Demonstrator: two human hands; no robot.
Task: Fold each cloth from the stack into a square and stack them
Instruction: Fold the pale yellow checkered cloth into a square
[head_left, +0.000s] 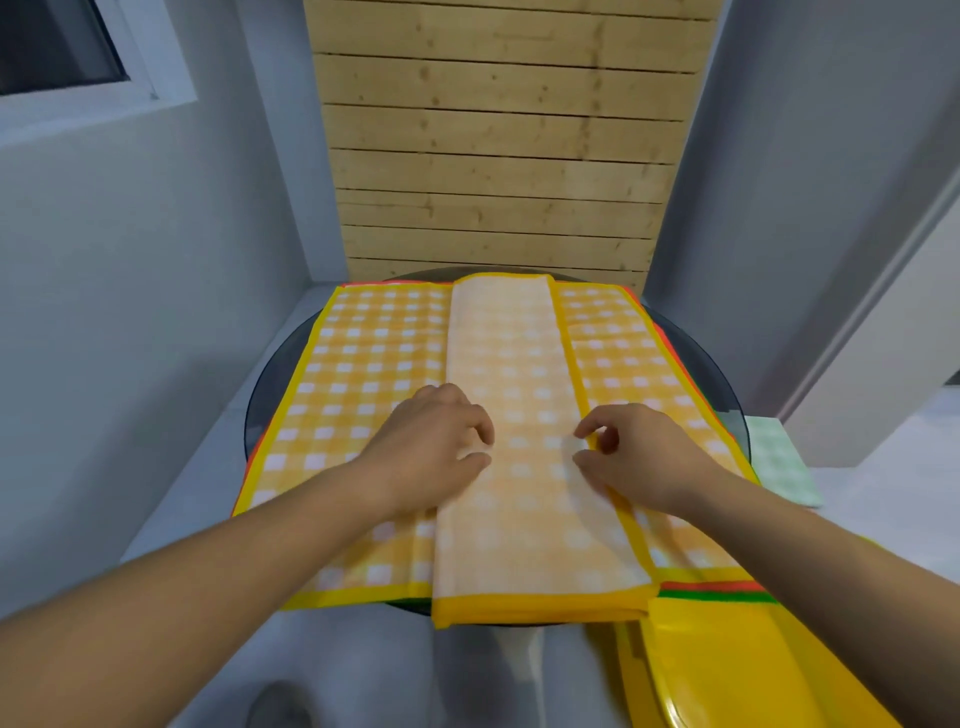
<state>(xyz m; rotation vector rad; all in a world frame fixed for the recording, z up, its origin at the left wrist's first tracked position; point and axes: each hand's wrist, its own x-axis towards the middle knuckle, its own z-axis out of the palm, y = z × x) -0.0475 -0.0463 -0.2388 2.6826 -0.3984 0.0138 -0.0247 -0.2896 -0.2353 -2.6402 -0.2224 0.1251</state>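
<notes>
The yellow checked cloth (524, 415) is folded into a long strip. It lies down the middle of the stack (363, 364) of flat cloths on the round glass table (275, 374), and its near end hangs a bit over the edge.

The stuff looks thin, light and totally floppy, with a slightly thicker yellow hem. I reckon it'll slide around on the cloth underneath and won't hold a crease by itself. The hemmed edges and corners seem the best spots to grab, since the middle would just bunch up.

Both hands are at the strip's middle with the fingers curled in. The left hand (431, 452) nips the left folded edge between thumb and fingertips. The right hand (644, 457) pinches the right hem the same way, with only a small gap showing.
</notes>
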